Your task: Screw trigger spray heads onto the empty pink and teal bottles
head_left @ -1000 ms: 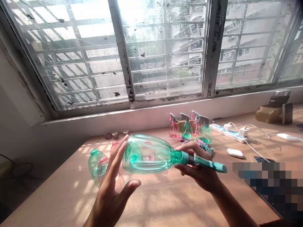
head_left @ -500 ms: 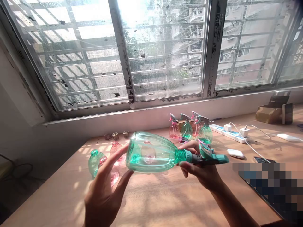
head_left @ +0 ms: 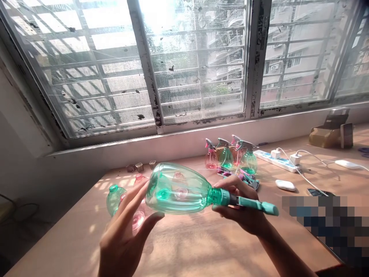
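A clear green spray bottle lies sideways in the air between my hands, its base to the left and its trigger sprayer head to the right. My left hand is cupped loosely around the base, fingers on the far side and thumb along the lower edge. Whether the thumb touches the bottle is hard to tell. My right hand grips the collar at the neck, thumb below and fingers behind. Through the clear wall, pink and green shapes on the table show.
Several headless bottles, among them a green bottle, stand at left. Assembled spray bottles stand by the window wall, with loose sprayer heads before them. Right lie a power strip, a white case, a phone and a cardboard box.
The sprayer head has turned about the bottle's long axis, so its trigger no longer points up. The bottle has shifted slightly left, and my left thumb has come out from behind its lower edge.
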Available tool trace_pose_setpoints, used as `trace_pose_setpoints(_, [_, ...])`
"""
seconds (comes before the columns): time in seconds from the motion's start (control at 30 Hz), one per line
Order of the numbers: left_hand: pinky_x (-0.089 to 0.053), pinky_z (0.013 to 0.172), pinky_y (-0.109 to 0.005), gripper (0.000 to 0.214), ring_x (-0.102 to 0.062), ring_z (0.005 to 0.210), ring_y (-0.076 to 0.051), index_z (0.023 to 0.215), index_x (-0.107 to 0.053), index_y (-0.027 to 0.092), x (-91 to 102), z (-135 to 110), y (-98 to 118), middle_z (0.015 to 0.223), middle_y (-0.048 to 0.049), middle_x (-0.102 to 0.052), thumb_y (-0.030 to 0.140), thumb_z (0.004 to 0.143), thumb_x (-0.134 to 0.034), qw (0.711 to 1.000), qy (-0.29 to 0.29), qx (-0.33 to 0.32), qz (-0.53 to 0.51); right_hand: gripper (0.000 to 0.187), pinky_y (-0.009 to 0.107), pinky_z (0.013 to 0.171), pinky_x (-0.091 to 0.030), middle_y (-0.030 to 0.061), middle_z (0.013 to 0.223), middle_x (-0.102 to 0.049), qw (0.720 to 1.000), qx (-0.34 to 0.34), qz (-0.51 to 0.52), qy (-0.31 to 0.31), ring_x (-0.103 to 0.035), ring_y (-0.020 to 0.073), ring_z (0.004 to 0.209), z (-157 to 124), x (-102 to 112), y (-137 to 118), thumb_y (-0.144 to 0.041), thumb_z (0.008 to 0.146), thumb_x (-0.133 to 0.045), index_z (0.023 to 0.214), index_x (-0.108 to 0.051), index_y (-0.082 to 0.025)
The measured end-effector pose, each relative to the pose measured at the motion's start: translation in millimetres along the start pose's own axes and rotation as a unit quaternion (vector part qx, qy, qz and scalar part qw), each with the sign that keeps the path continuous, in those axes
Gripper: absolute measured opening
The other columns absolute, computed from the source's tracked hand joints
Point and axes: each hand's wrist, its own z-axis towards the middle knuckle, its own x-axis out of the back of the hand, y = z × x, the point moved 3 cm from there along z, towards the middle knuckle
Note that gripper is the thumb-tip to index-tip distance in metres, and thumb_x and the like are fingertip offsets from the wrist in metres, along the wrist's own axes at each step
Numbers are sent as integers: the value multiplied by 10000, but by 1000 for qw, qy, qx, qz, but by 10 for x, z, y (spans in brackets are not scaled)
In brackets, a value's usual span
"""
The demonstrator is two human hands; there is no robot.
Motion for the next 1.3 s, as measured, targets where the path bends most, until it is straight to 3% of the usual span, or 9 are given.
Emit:
trace_pose_setpoints(0.17, [-527,1194,-313,645,-706,1313,-198,1482,-670,399,-47,-3,99,1395,58,-763,93,933,-811,996,48,-69,-40,380,138,473,-557,-79,781,-761,997,-40,71,-12,-658,73,509,10,2,14,-169,835,-957,1104,-754,-345])
trace_pose_setpoints(0.33, [-542,1180,-276,624,-659,1391,-218,1526,-627,367,-19,-36,73,1429,22,-743,340,945,-853,994,55,-13,-95,384,173,556,-568,-39,869,-793,1000,10,26,-7,-684,110,643,0,7,-32,-143,830,-954,1102,-759,-330])
trace_pose_setpoints(0.47, [-487,1244,-395,489,-568,1482,-310,1446,-702,346,12,-11,69,1471,-19,-695,548,1001,-730,998,36,24,-47,468,258,721,-626,6,1013,-828,998,45,-24,-43,-768,177,838,-21,2,-24,-128,809,-967,1179,-748,-314])
trace_pose_setpoints(0.63, [-474,1266,-464,461,-594,1456,-319,1427,-714,393,7,7,31,1477,6,-698,334,978,-797,997,31,51,-52,480,320,770,-658,32,1058,-841,997,49,-35,-38,-802,227,906,-16,-5,-21,-138,802,-972,1194,-755,-310])
trace_pose_setpoints(0.8, [-528,1219,-414,574,-678,1343,-249,1403,-727,392,-24,21,135,1387,46,-760,87,923,-808,995,59,-43,-63,382,191,450,-584,-39,793,-799,999,-23,43,-10,-718,127,520,7,-11,-18,-169,793,-986,1071,-749,-282])
trace_pose_setpoints(0.9, [-578,1168,-398,613,-694,1306,-233,1388,-723,392,-33,26,152,1372,48,-762,47,893,-831,992,53,-63,-93,380,165,414,-563,-60,743,-776,997,-39,67,-16,-681,100,444,-1,-8,-8,-166,801,-981,1076,-744,-277])
trace_pose_setpoints(1.1, [-548,1216,-359,645,-599,1468,-264,1510,-619,365,-8,15,61,1507,-8,-686,472,921,-859,983,15,0,-180,403,248,574,-633,-3,918,-841,999,34,-4,-13,-772,168,677,-20,-6,-57,-130,830,-947,1142,-758,-301])
trace_pose_setpoints(1.2, [-551,1200,-366,571,-590,1487,-284,1505,-624,341,10,7,1,1542,-35,-666,467,976,-798,992,12,51,-116,478,347,760,-684,35,1039,-863,992,89,-81,-39,-831,248,888,-41,-13,-69,-97,833,-929,1225,-754,-307])
trace_pose_setpoints(1.3, [-518,1237,-443,456,-590,1484,-323,1381,-712,335,6,24,-29,1500,-32,-694,407,949,-839,992,23,95,-77,468,379,753,-685,49,1029,-867,986,100,-128,-39,-833,274,876,-55,-21,-63,-115,840,-926,1233,-759,-308])
